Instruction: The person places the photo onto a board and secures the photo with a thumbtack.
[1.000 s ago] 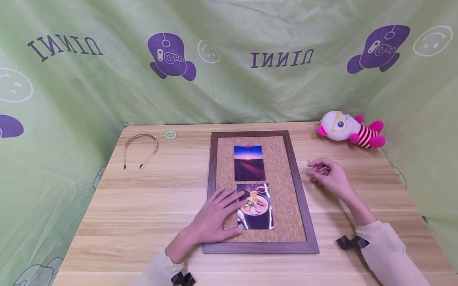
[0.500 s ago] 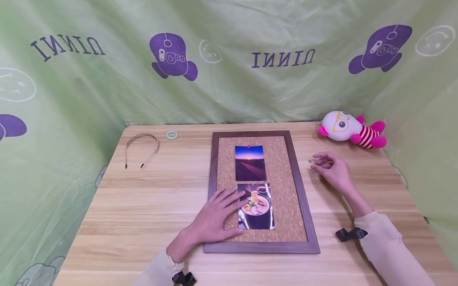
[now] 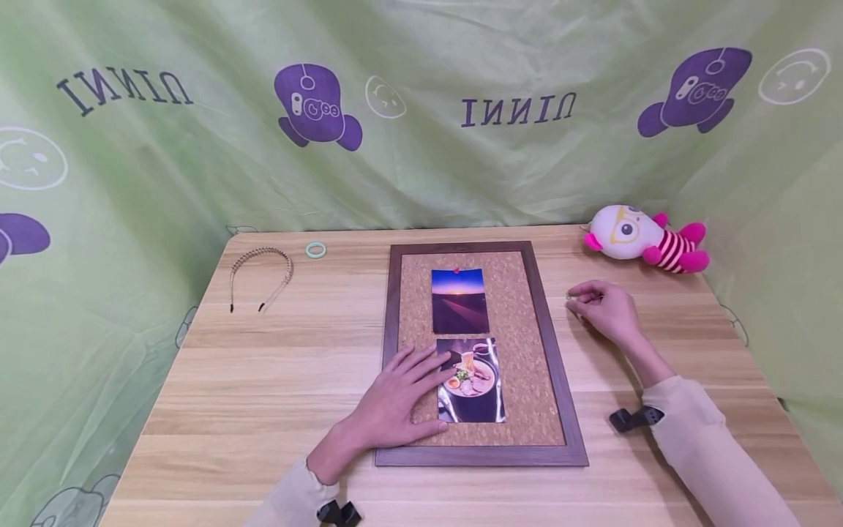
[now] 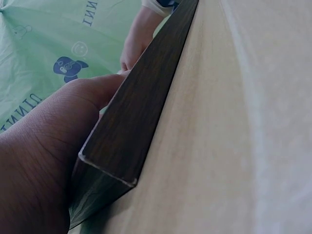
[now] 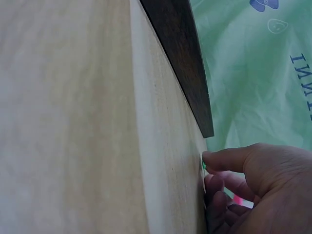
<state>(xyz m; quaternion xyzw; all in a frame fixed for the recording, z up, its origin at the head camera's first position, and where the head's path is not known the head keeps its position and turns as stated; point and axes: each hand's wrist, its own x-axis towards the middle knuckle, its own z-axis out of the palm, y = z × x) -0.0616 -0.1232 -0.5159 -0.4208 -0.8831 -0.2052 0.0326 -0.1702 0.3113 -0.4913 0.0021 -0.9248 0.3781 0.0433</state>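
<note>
My left hand (image 3: 395, 399) lies flat with spread fingers on the lower left of the framed cork board (image 3: 533, 410). Its fingertips rest on the left edge of a ramen photo (image 3: 484, 406). Above that, a sunset photo (image 3: 459, 307) is fixed at its top edge by a red push pin (image 3: 456, 271). To the right of the board, my right hand (image 3: 609, 311) is low over the table, thumb and forefinger pinching a tiny greenish piece (image 5: 203, 165). The fingers mostly cover this piece; its kind is too small to make out.
A plush toy (image 3: 648, 240) with pink limbs lies at the table's back right. At the back left are a braided headband (image 3: 262, 252) and a mint-green ring (image 3: 316, 250). A green printed curtain (image 3: 421, 168) closes off the back and sides.
My right hand drew back slightly from the tiny piece, then came in again so the fingertips meet at it. The left hand, board and photos stay in place.
</note>
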